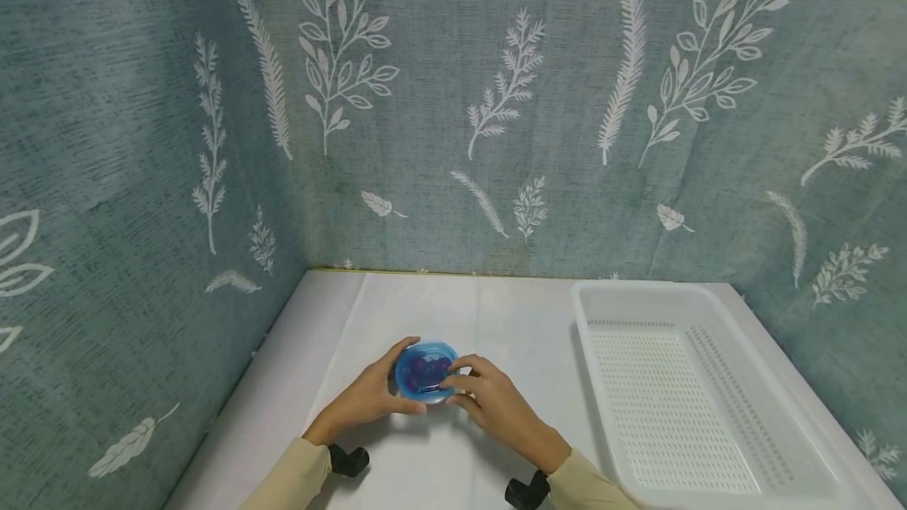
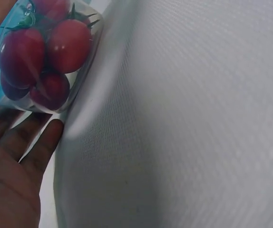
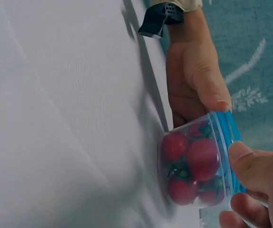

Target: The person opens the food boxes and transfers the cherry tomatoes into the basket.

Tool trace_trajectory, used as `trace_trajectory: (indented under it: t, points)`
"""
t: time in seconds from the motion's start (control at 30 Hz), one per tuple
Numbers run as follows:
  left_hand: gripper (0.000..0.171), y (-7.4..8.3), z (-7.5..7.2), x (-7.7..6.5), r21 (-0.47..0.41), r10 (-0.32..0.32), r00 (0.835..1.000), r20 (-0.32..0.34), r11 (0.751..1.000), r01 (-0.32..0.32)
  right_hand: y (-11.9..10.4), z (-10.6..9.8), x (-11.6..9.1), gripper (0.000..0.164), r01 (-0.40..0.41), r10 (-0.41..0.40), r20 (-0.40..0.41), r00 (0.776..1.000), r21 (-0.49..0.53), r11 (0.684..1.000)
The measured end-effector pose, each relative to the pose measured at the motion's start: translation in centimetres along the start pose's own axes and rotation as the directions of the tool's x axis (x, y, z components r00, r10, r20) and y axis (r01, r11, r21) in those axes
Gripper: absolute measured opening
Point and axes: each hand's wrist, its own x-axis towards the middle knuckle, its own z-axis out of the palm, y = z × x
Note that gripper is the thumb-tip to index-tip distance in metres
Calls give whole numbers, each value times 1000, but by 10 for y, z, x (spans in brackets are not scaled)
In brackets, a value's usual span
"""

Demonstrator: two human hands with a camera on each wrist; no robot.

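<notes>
A small clear plastic container with a blue lid stands on the white table, near its middle. Red cherry tomatoes with green stems show through its walls. From the left side my left hand holds the container between thumb and fingers. My right hand is at the opposite side, its thumb and fingertips pinching the lid's edge. In the right wrist view the lid sits along the container's rim; whether it is fully pressed down I cannot tell.
A large white perforated plastic basket lies on the table to the right. Grey-green cloth with white leaf prints hangs behind and at both sides. Each wrist wears a black camera mount.
</notes>
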Motion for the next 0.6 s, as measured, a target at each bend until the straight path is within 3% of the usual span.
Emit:
trace_trajectory:
  t: [0.2, 0.37, 0.47, 0.6]
  points:
    - [112, 1, -1, 0, -15, -3, 1000, 29, 1000, 3, 1, 1, -5, 25, -90, 97, -47, 994, 138, 986]
    - [113, 0, -2, 1, -26, -10, 999, 39, 1000, 11, -1, -2, -9, 17, -246, 264, -88, 961, 174, 954]
    - [113, 0, -2, 1, -18, -8, 999, 32, 1000, 8, -2, -5, -11, 11, -337, 356, -57, 933, 209, 918]
    - [113, 1, -2, 2, -14, -10, 1000, 22, 1000, 10, -1, -6, -12, 15, -408, 417, 23, 909, 267, 873]
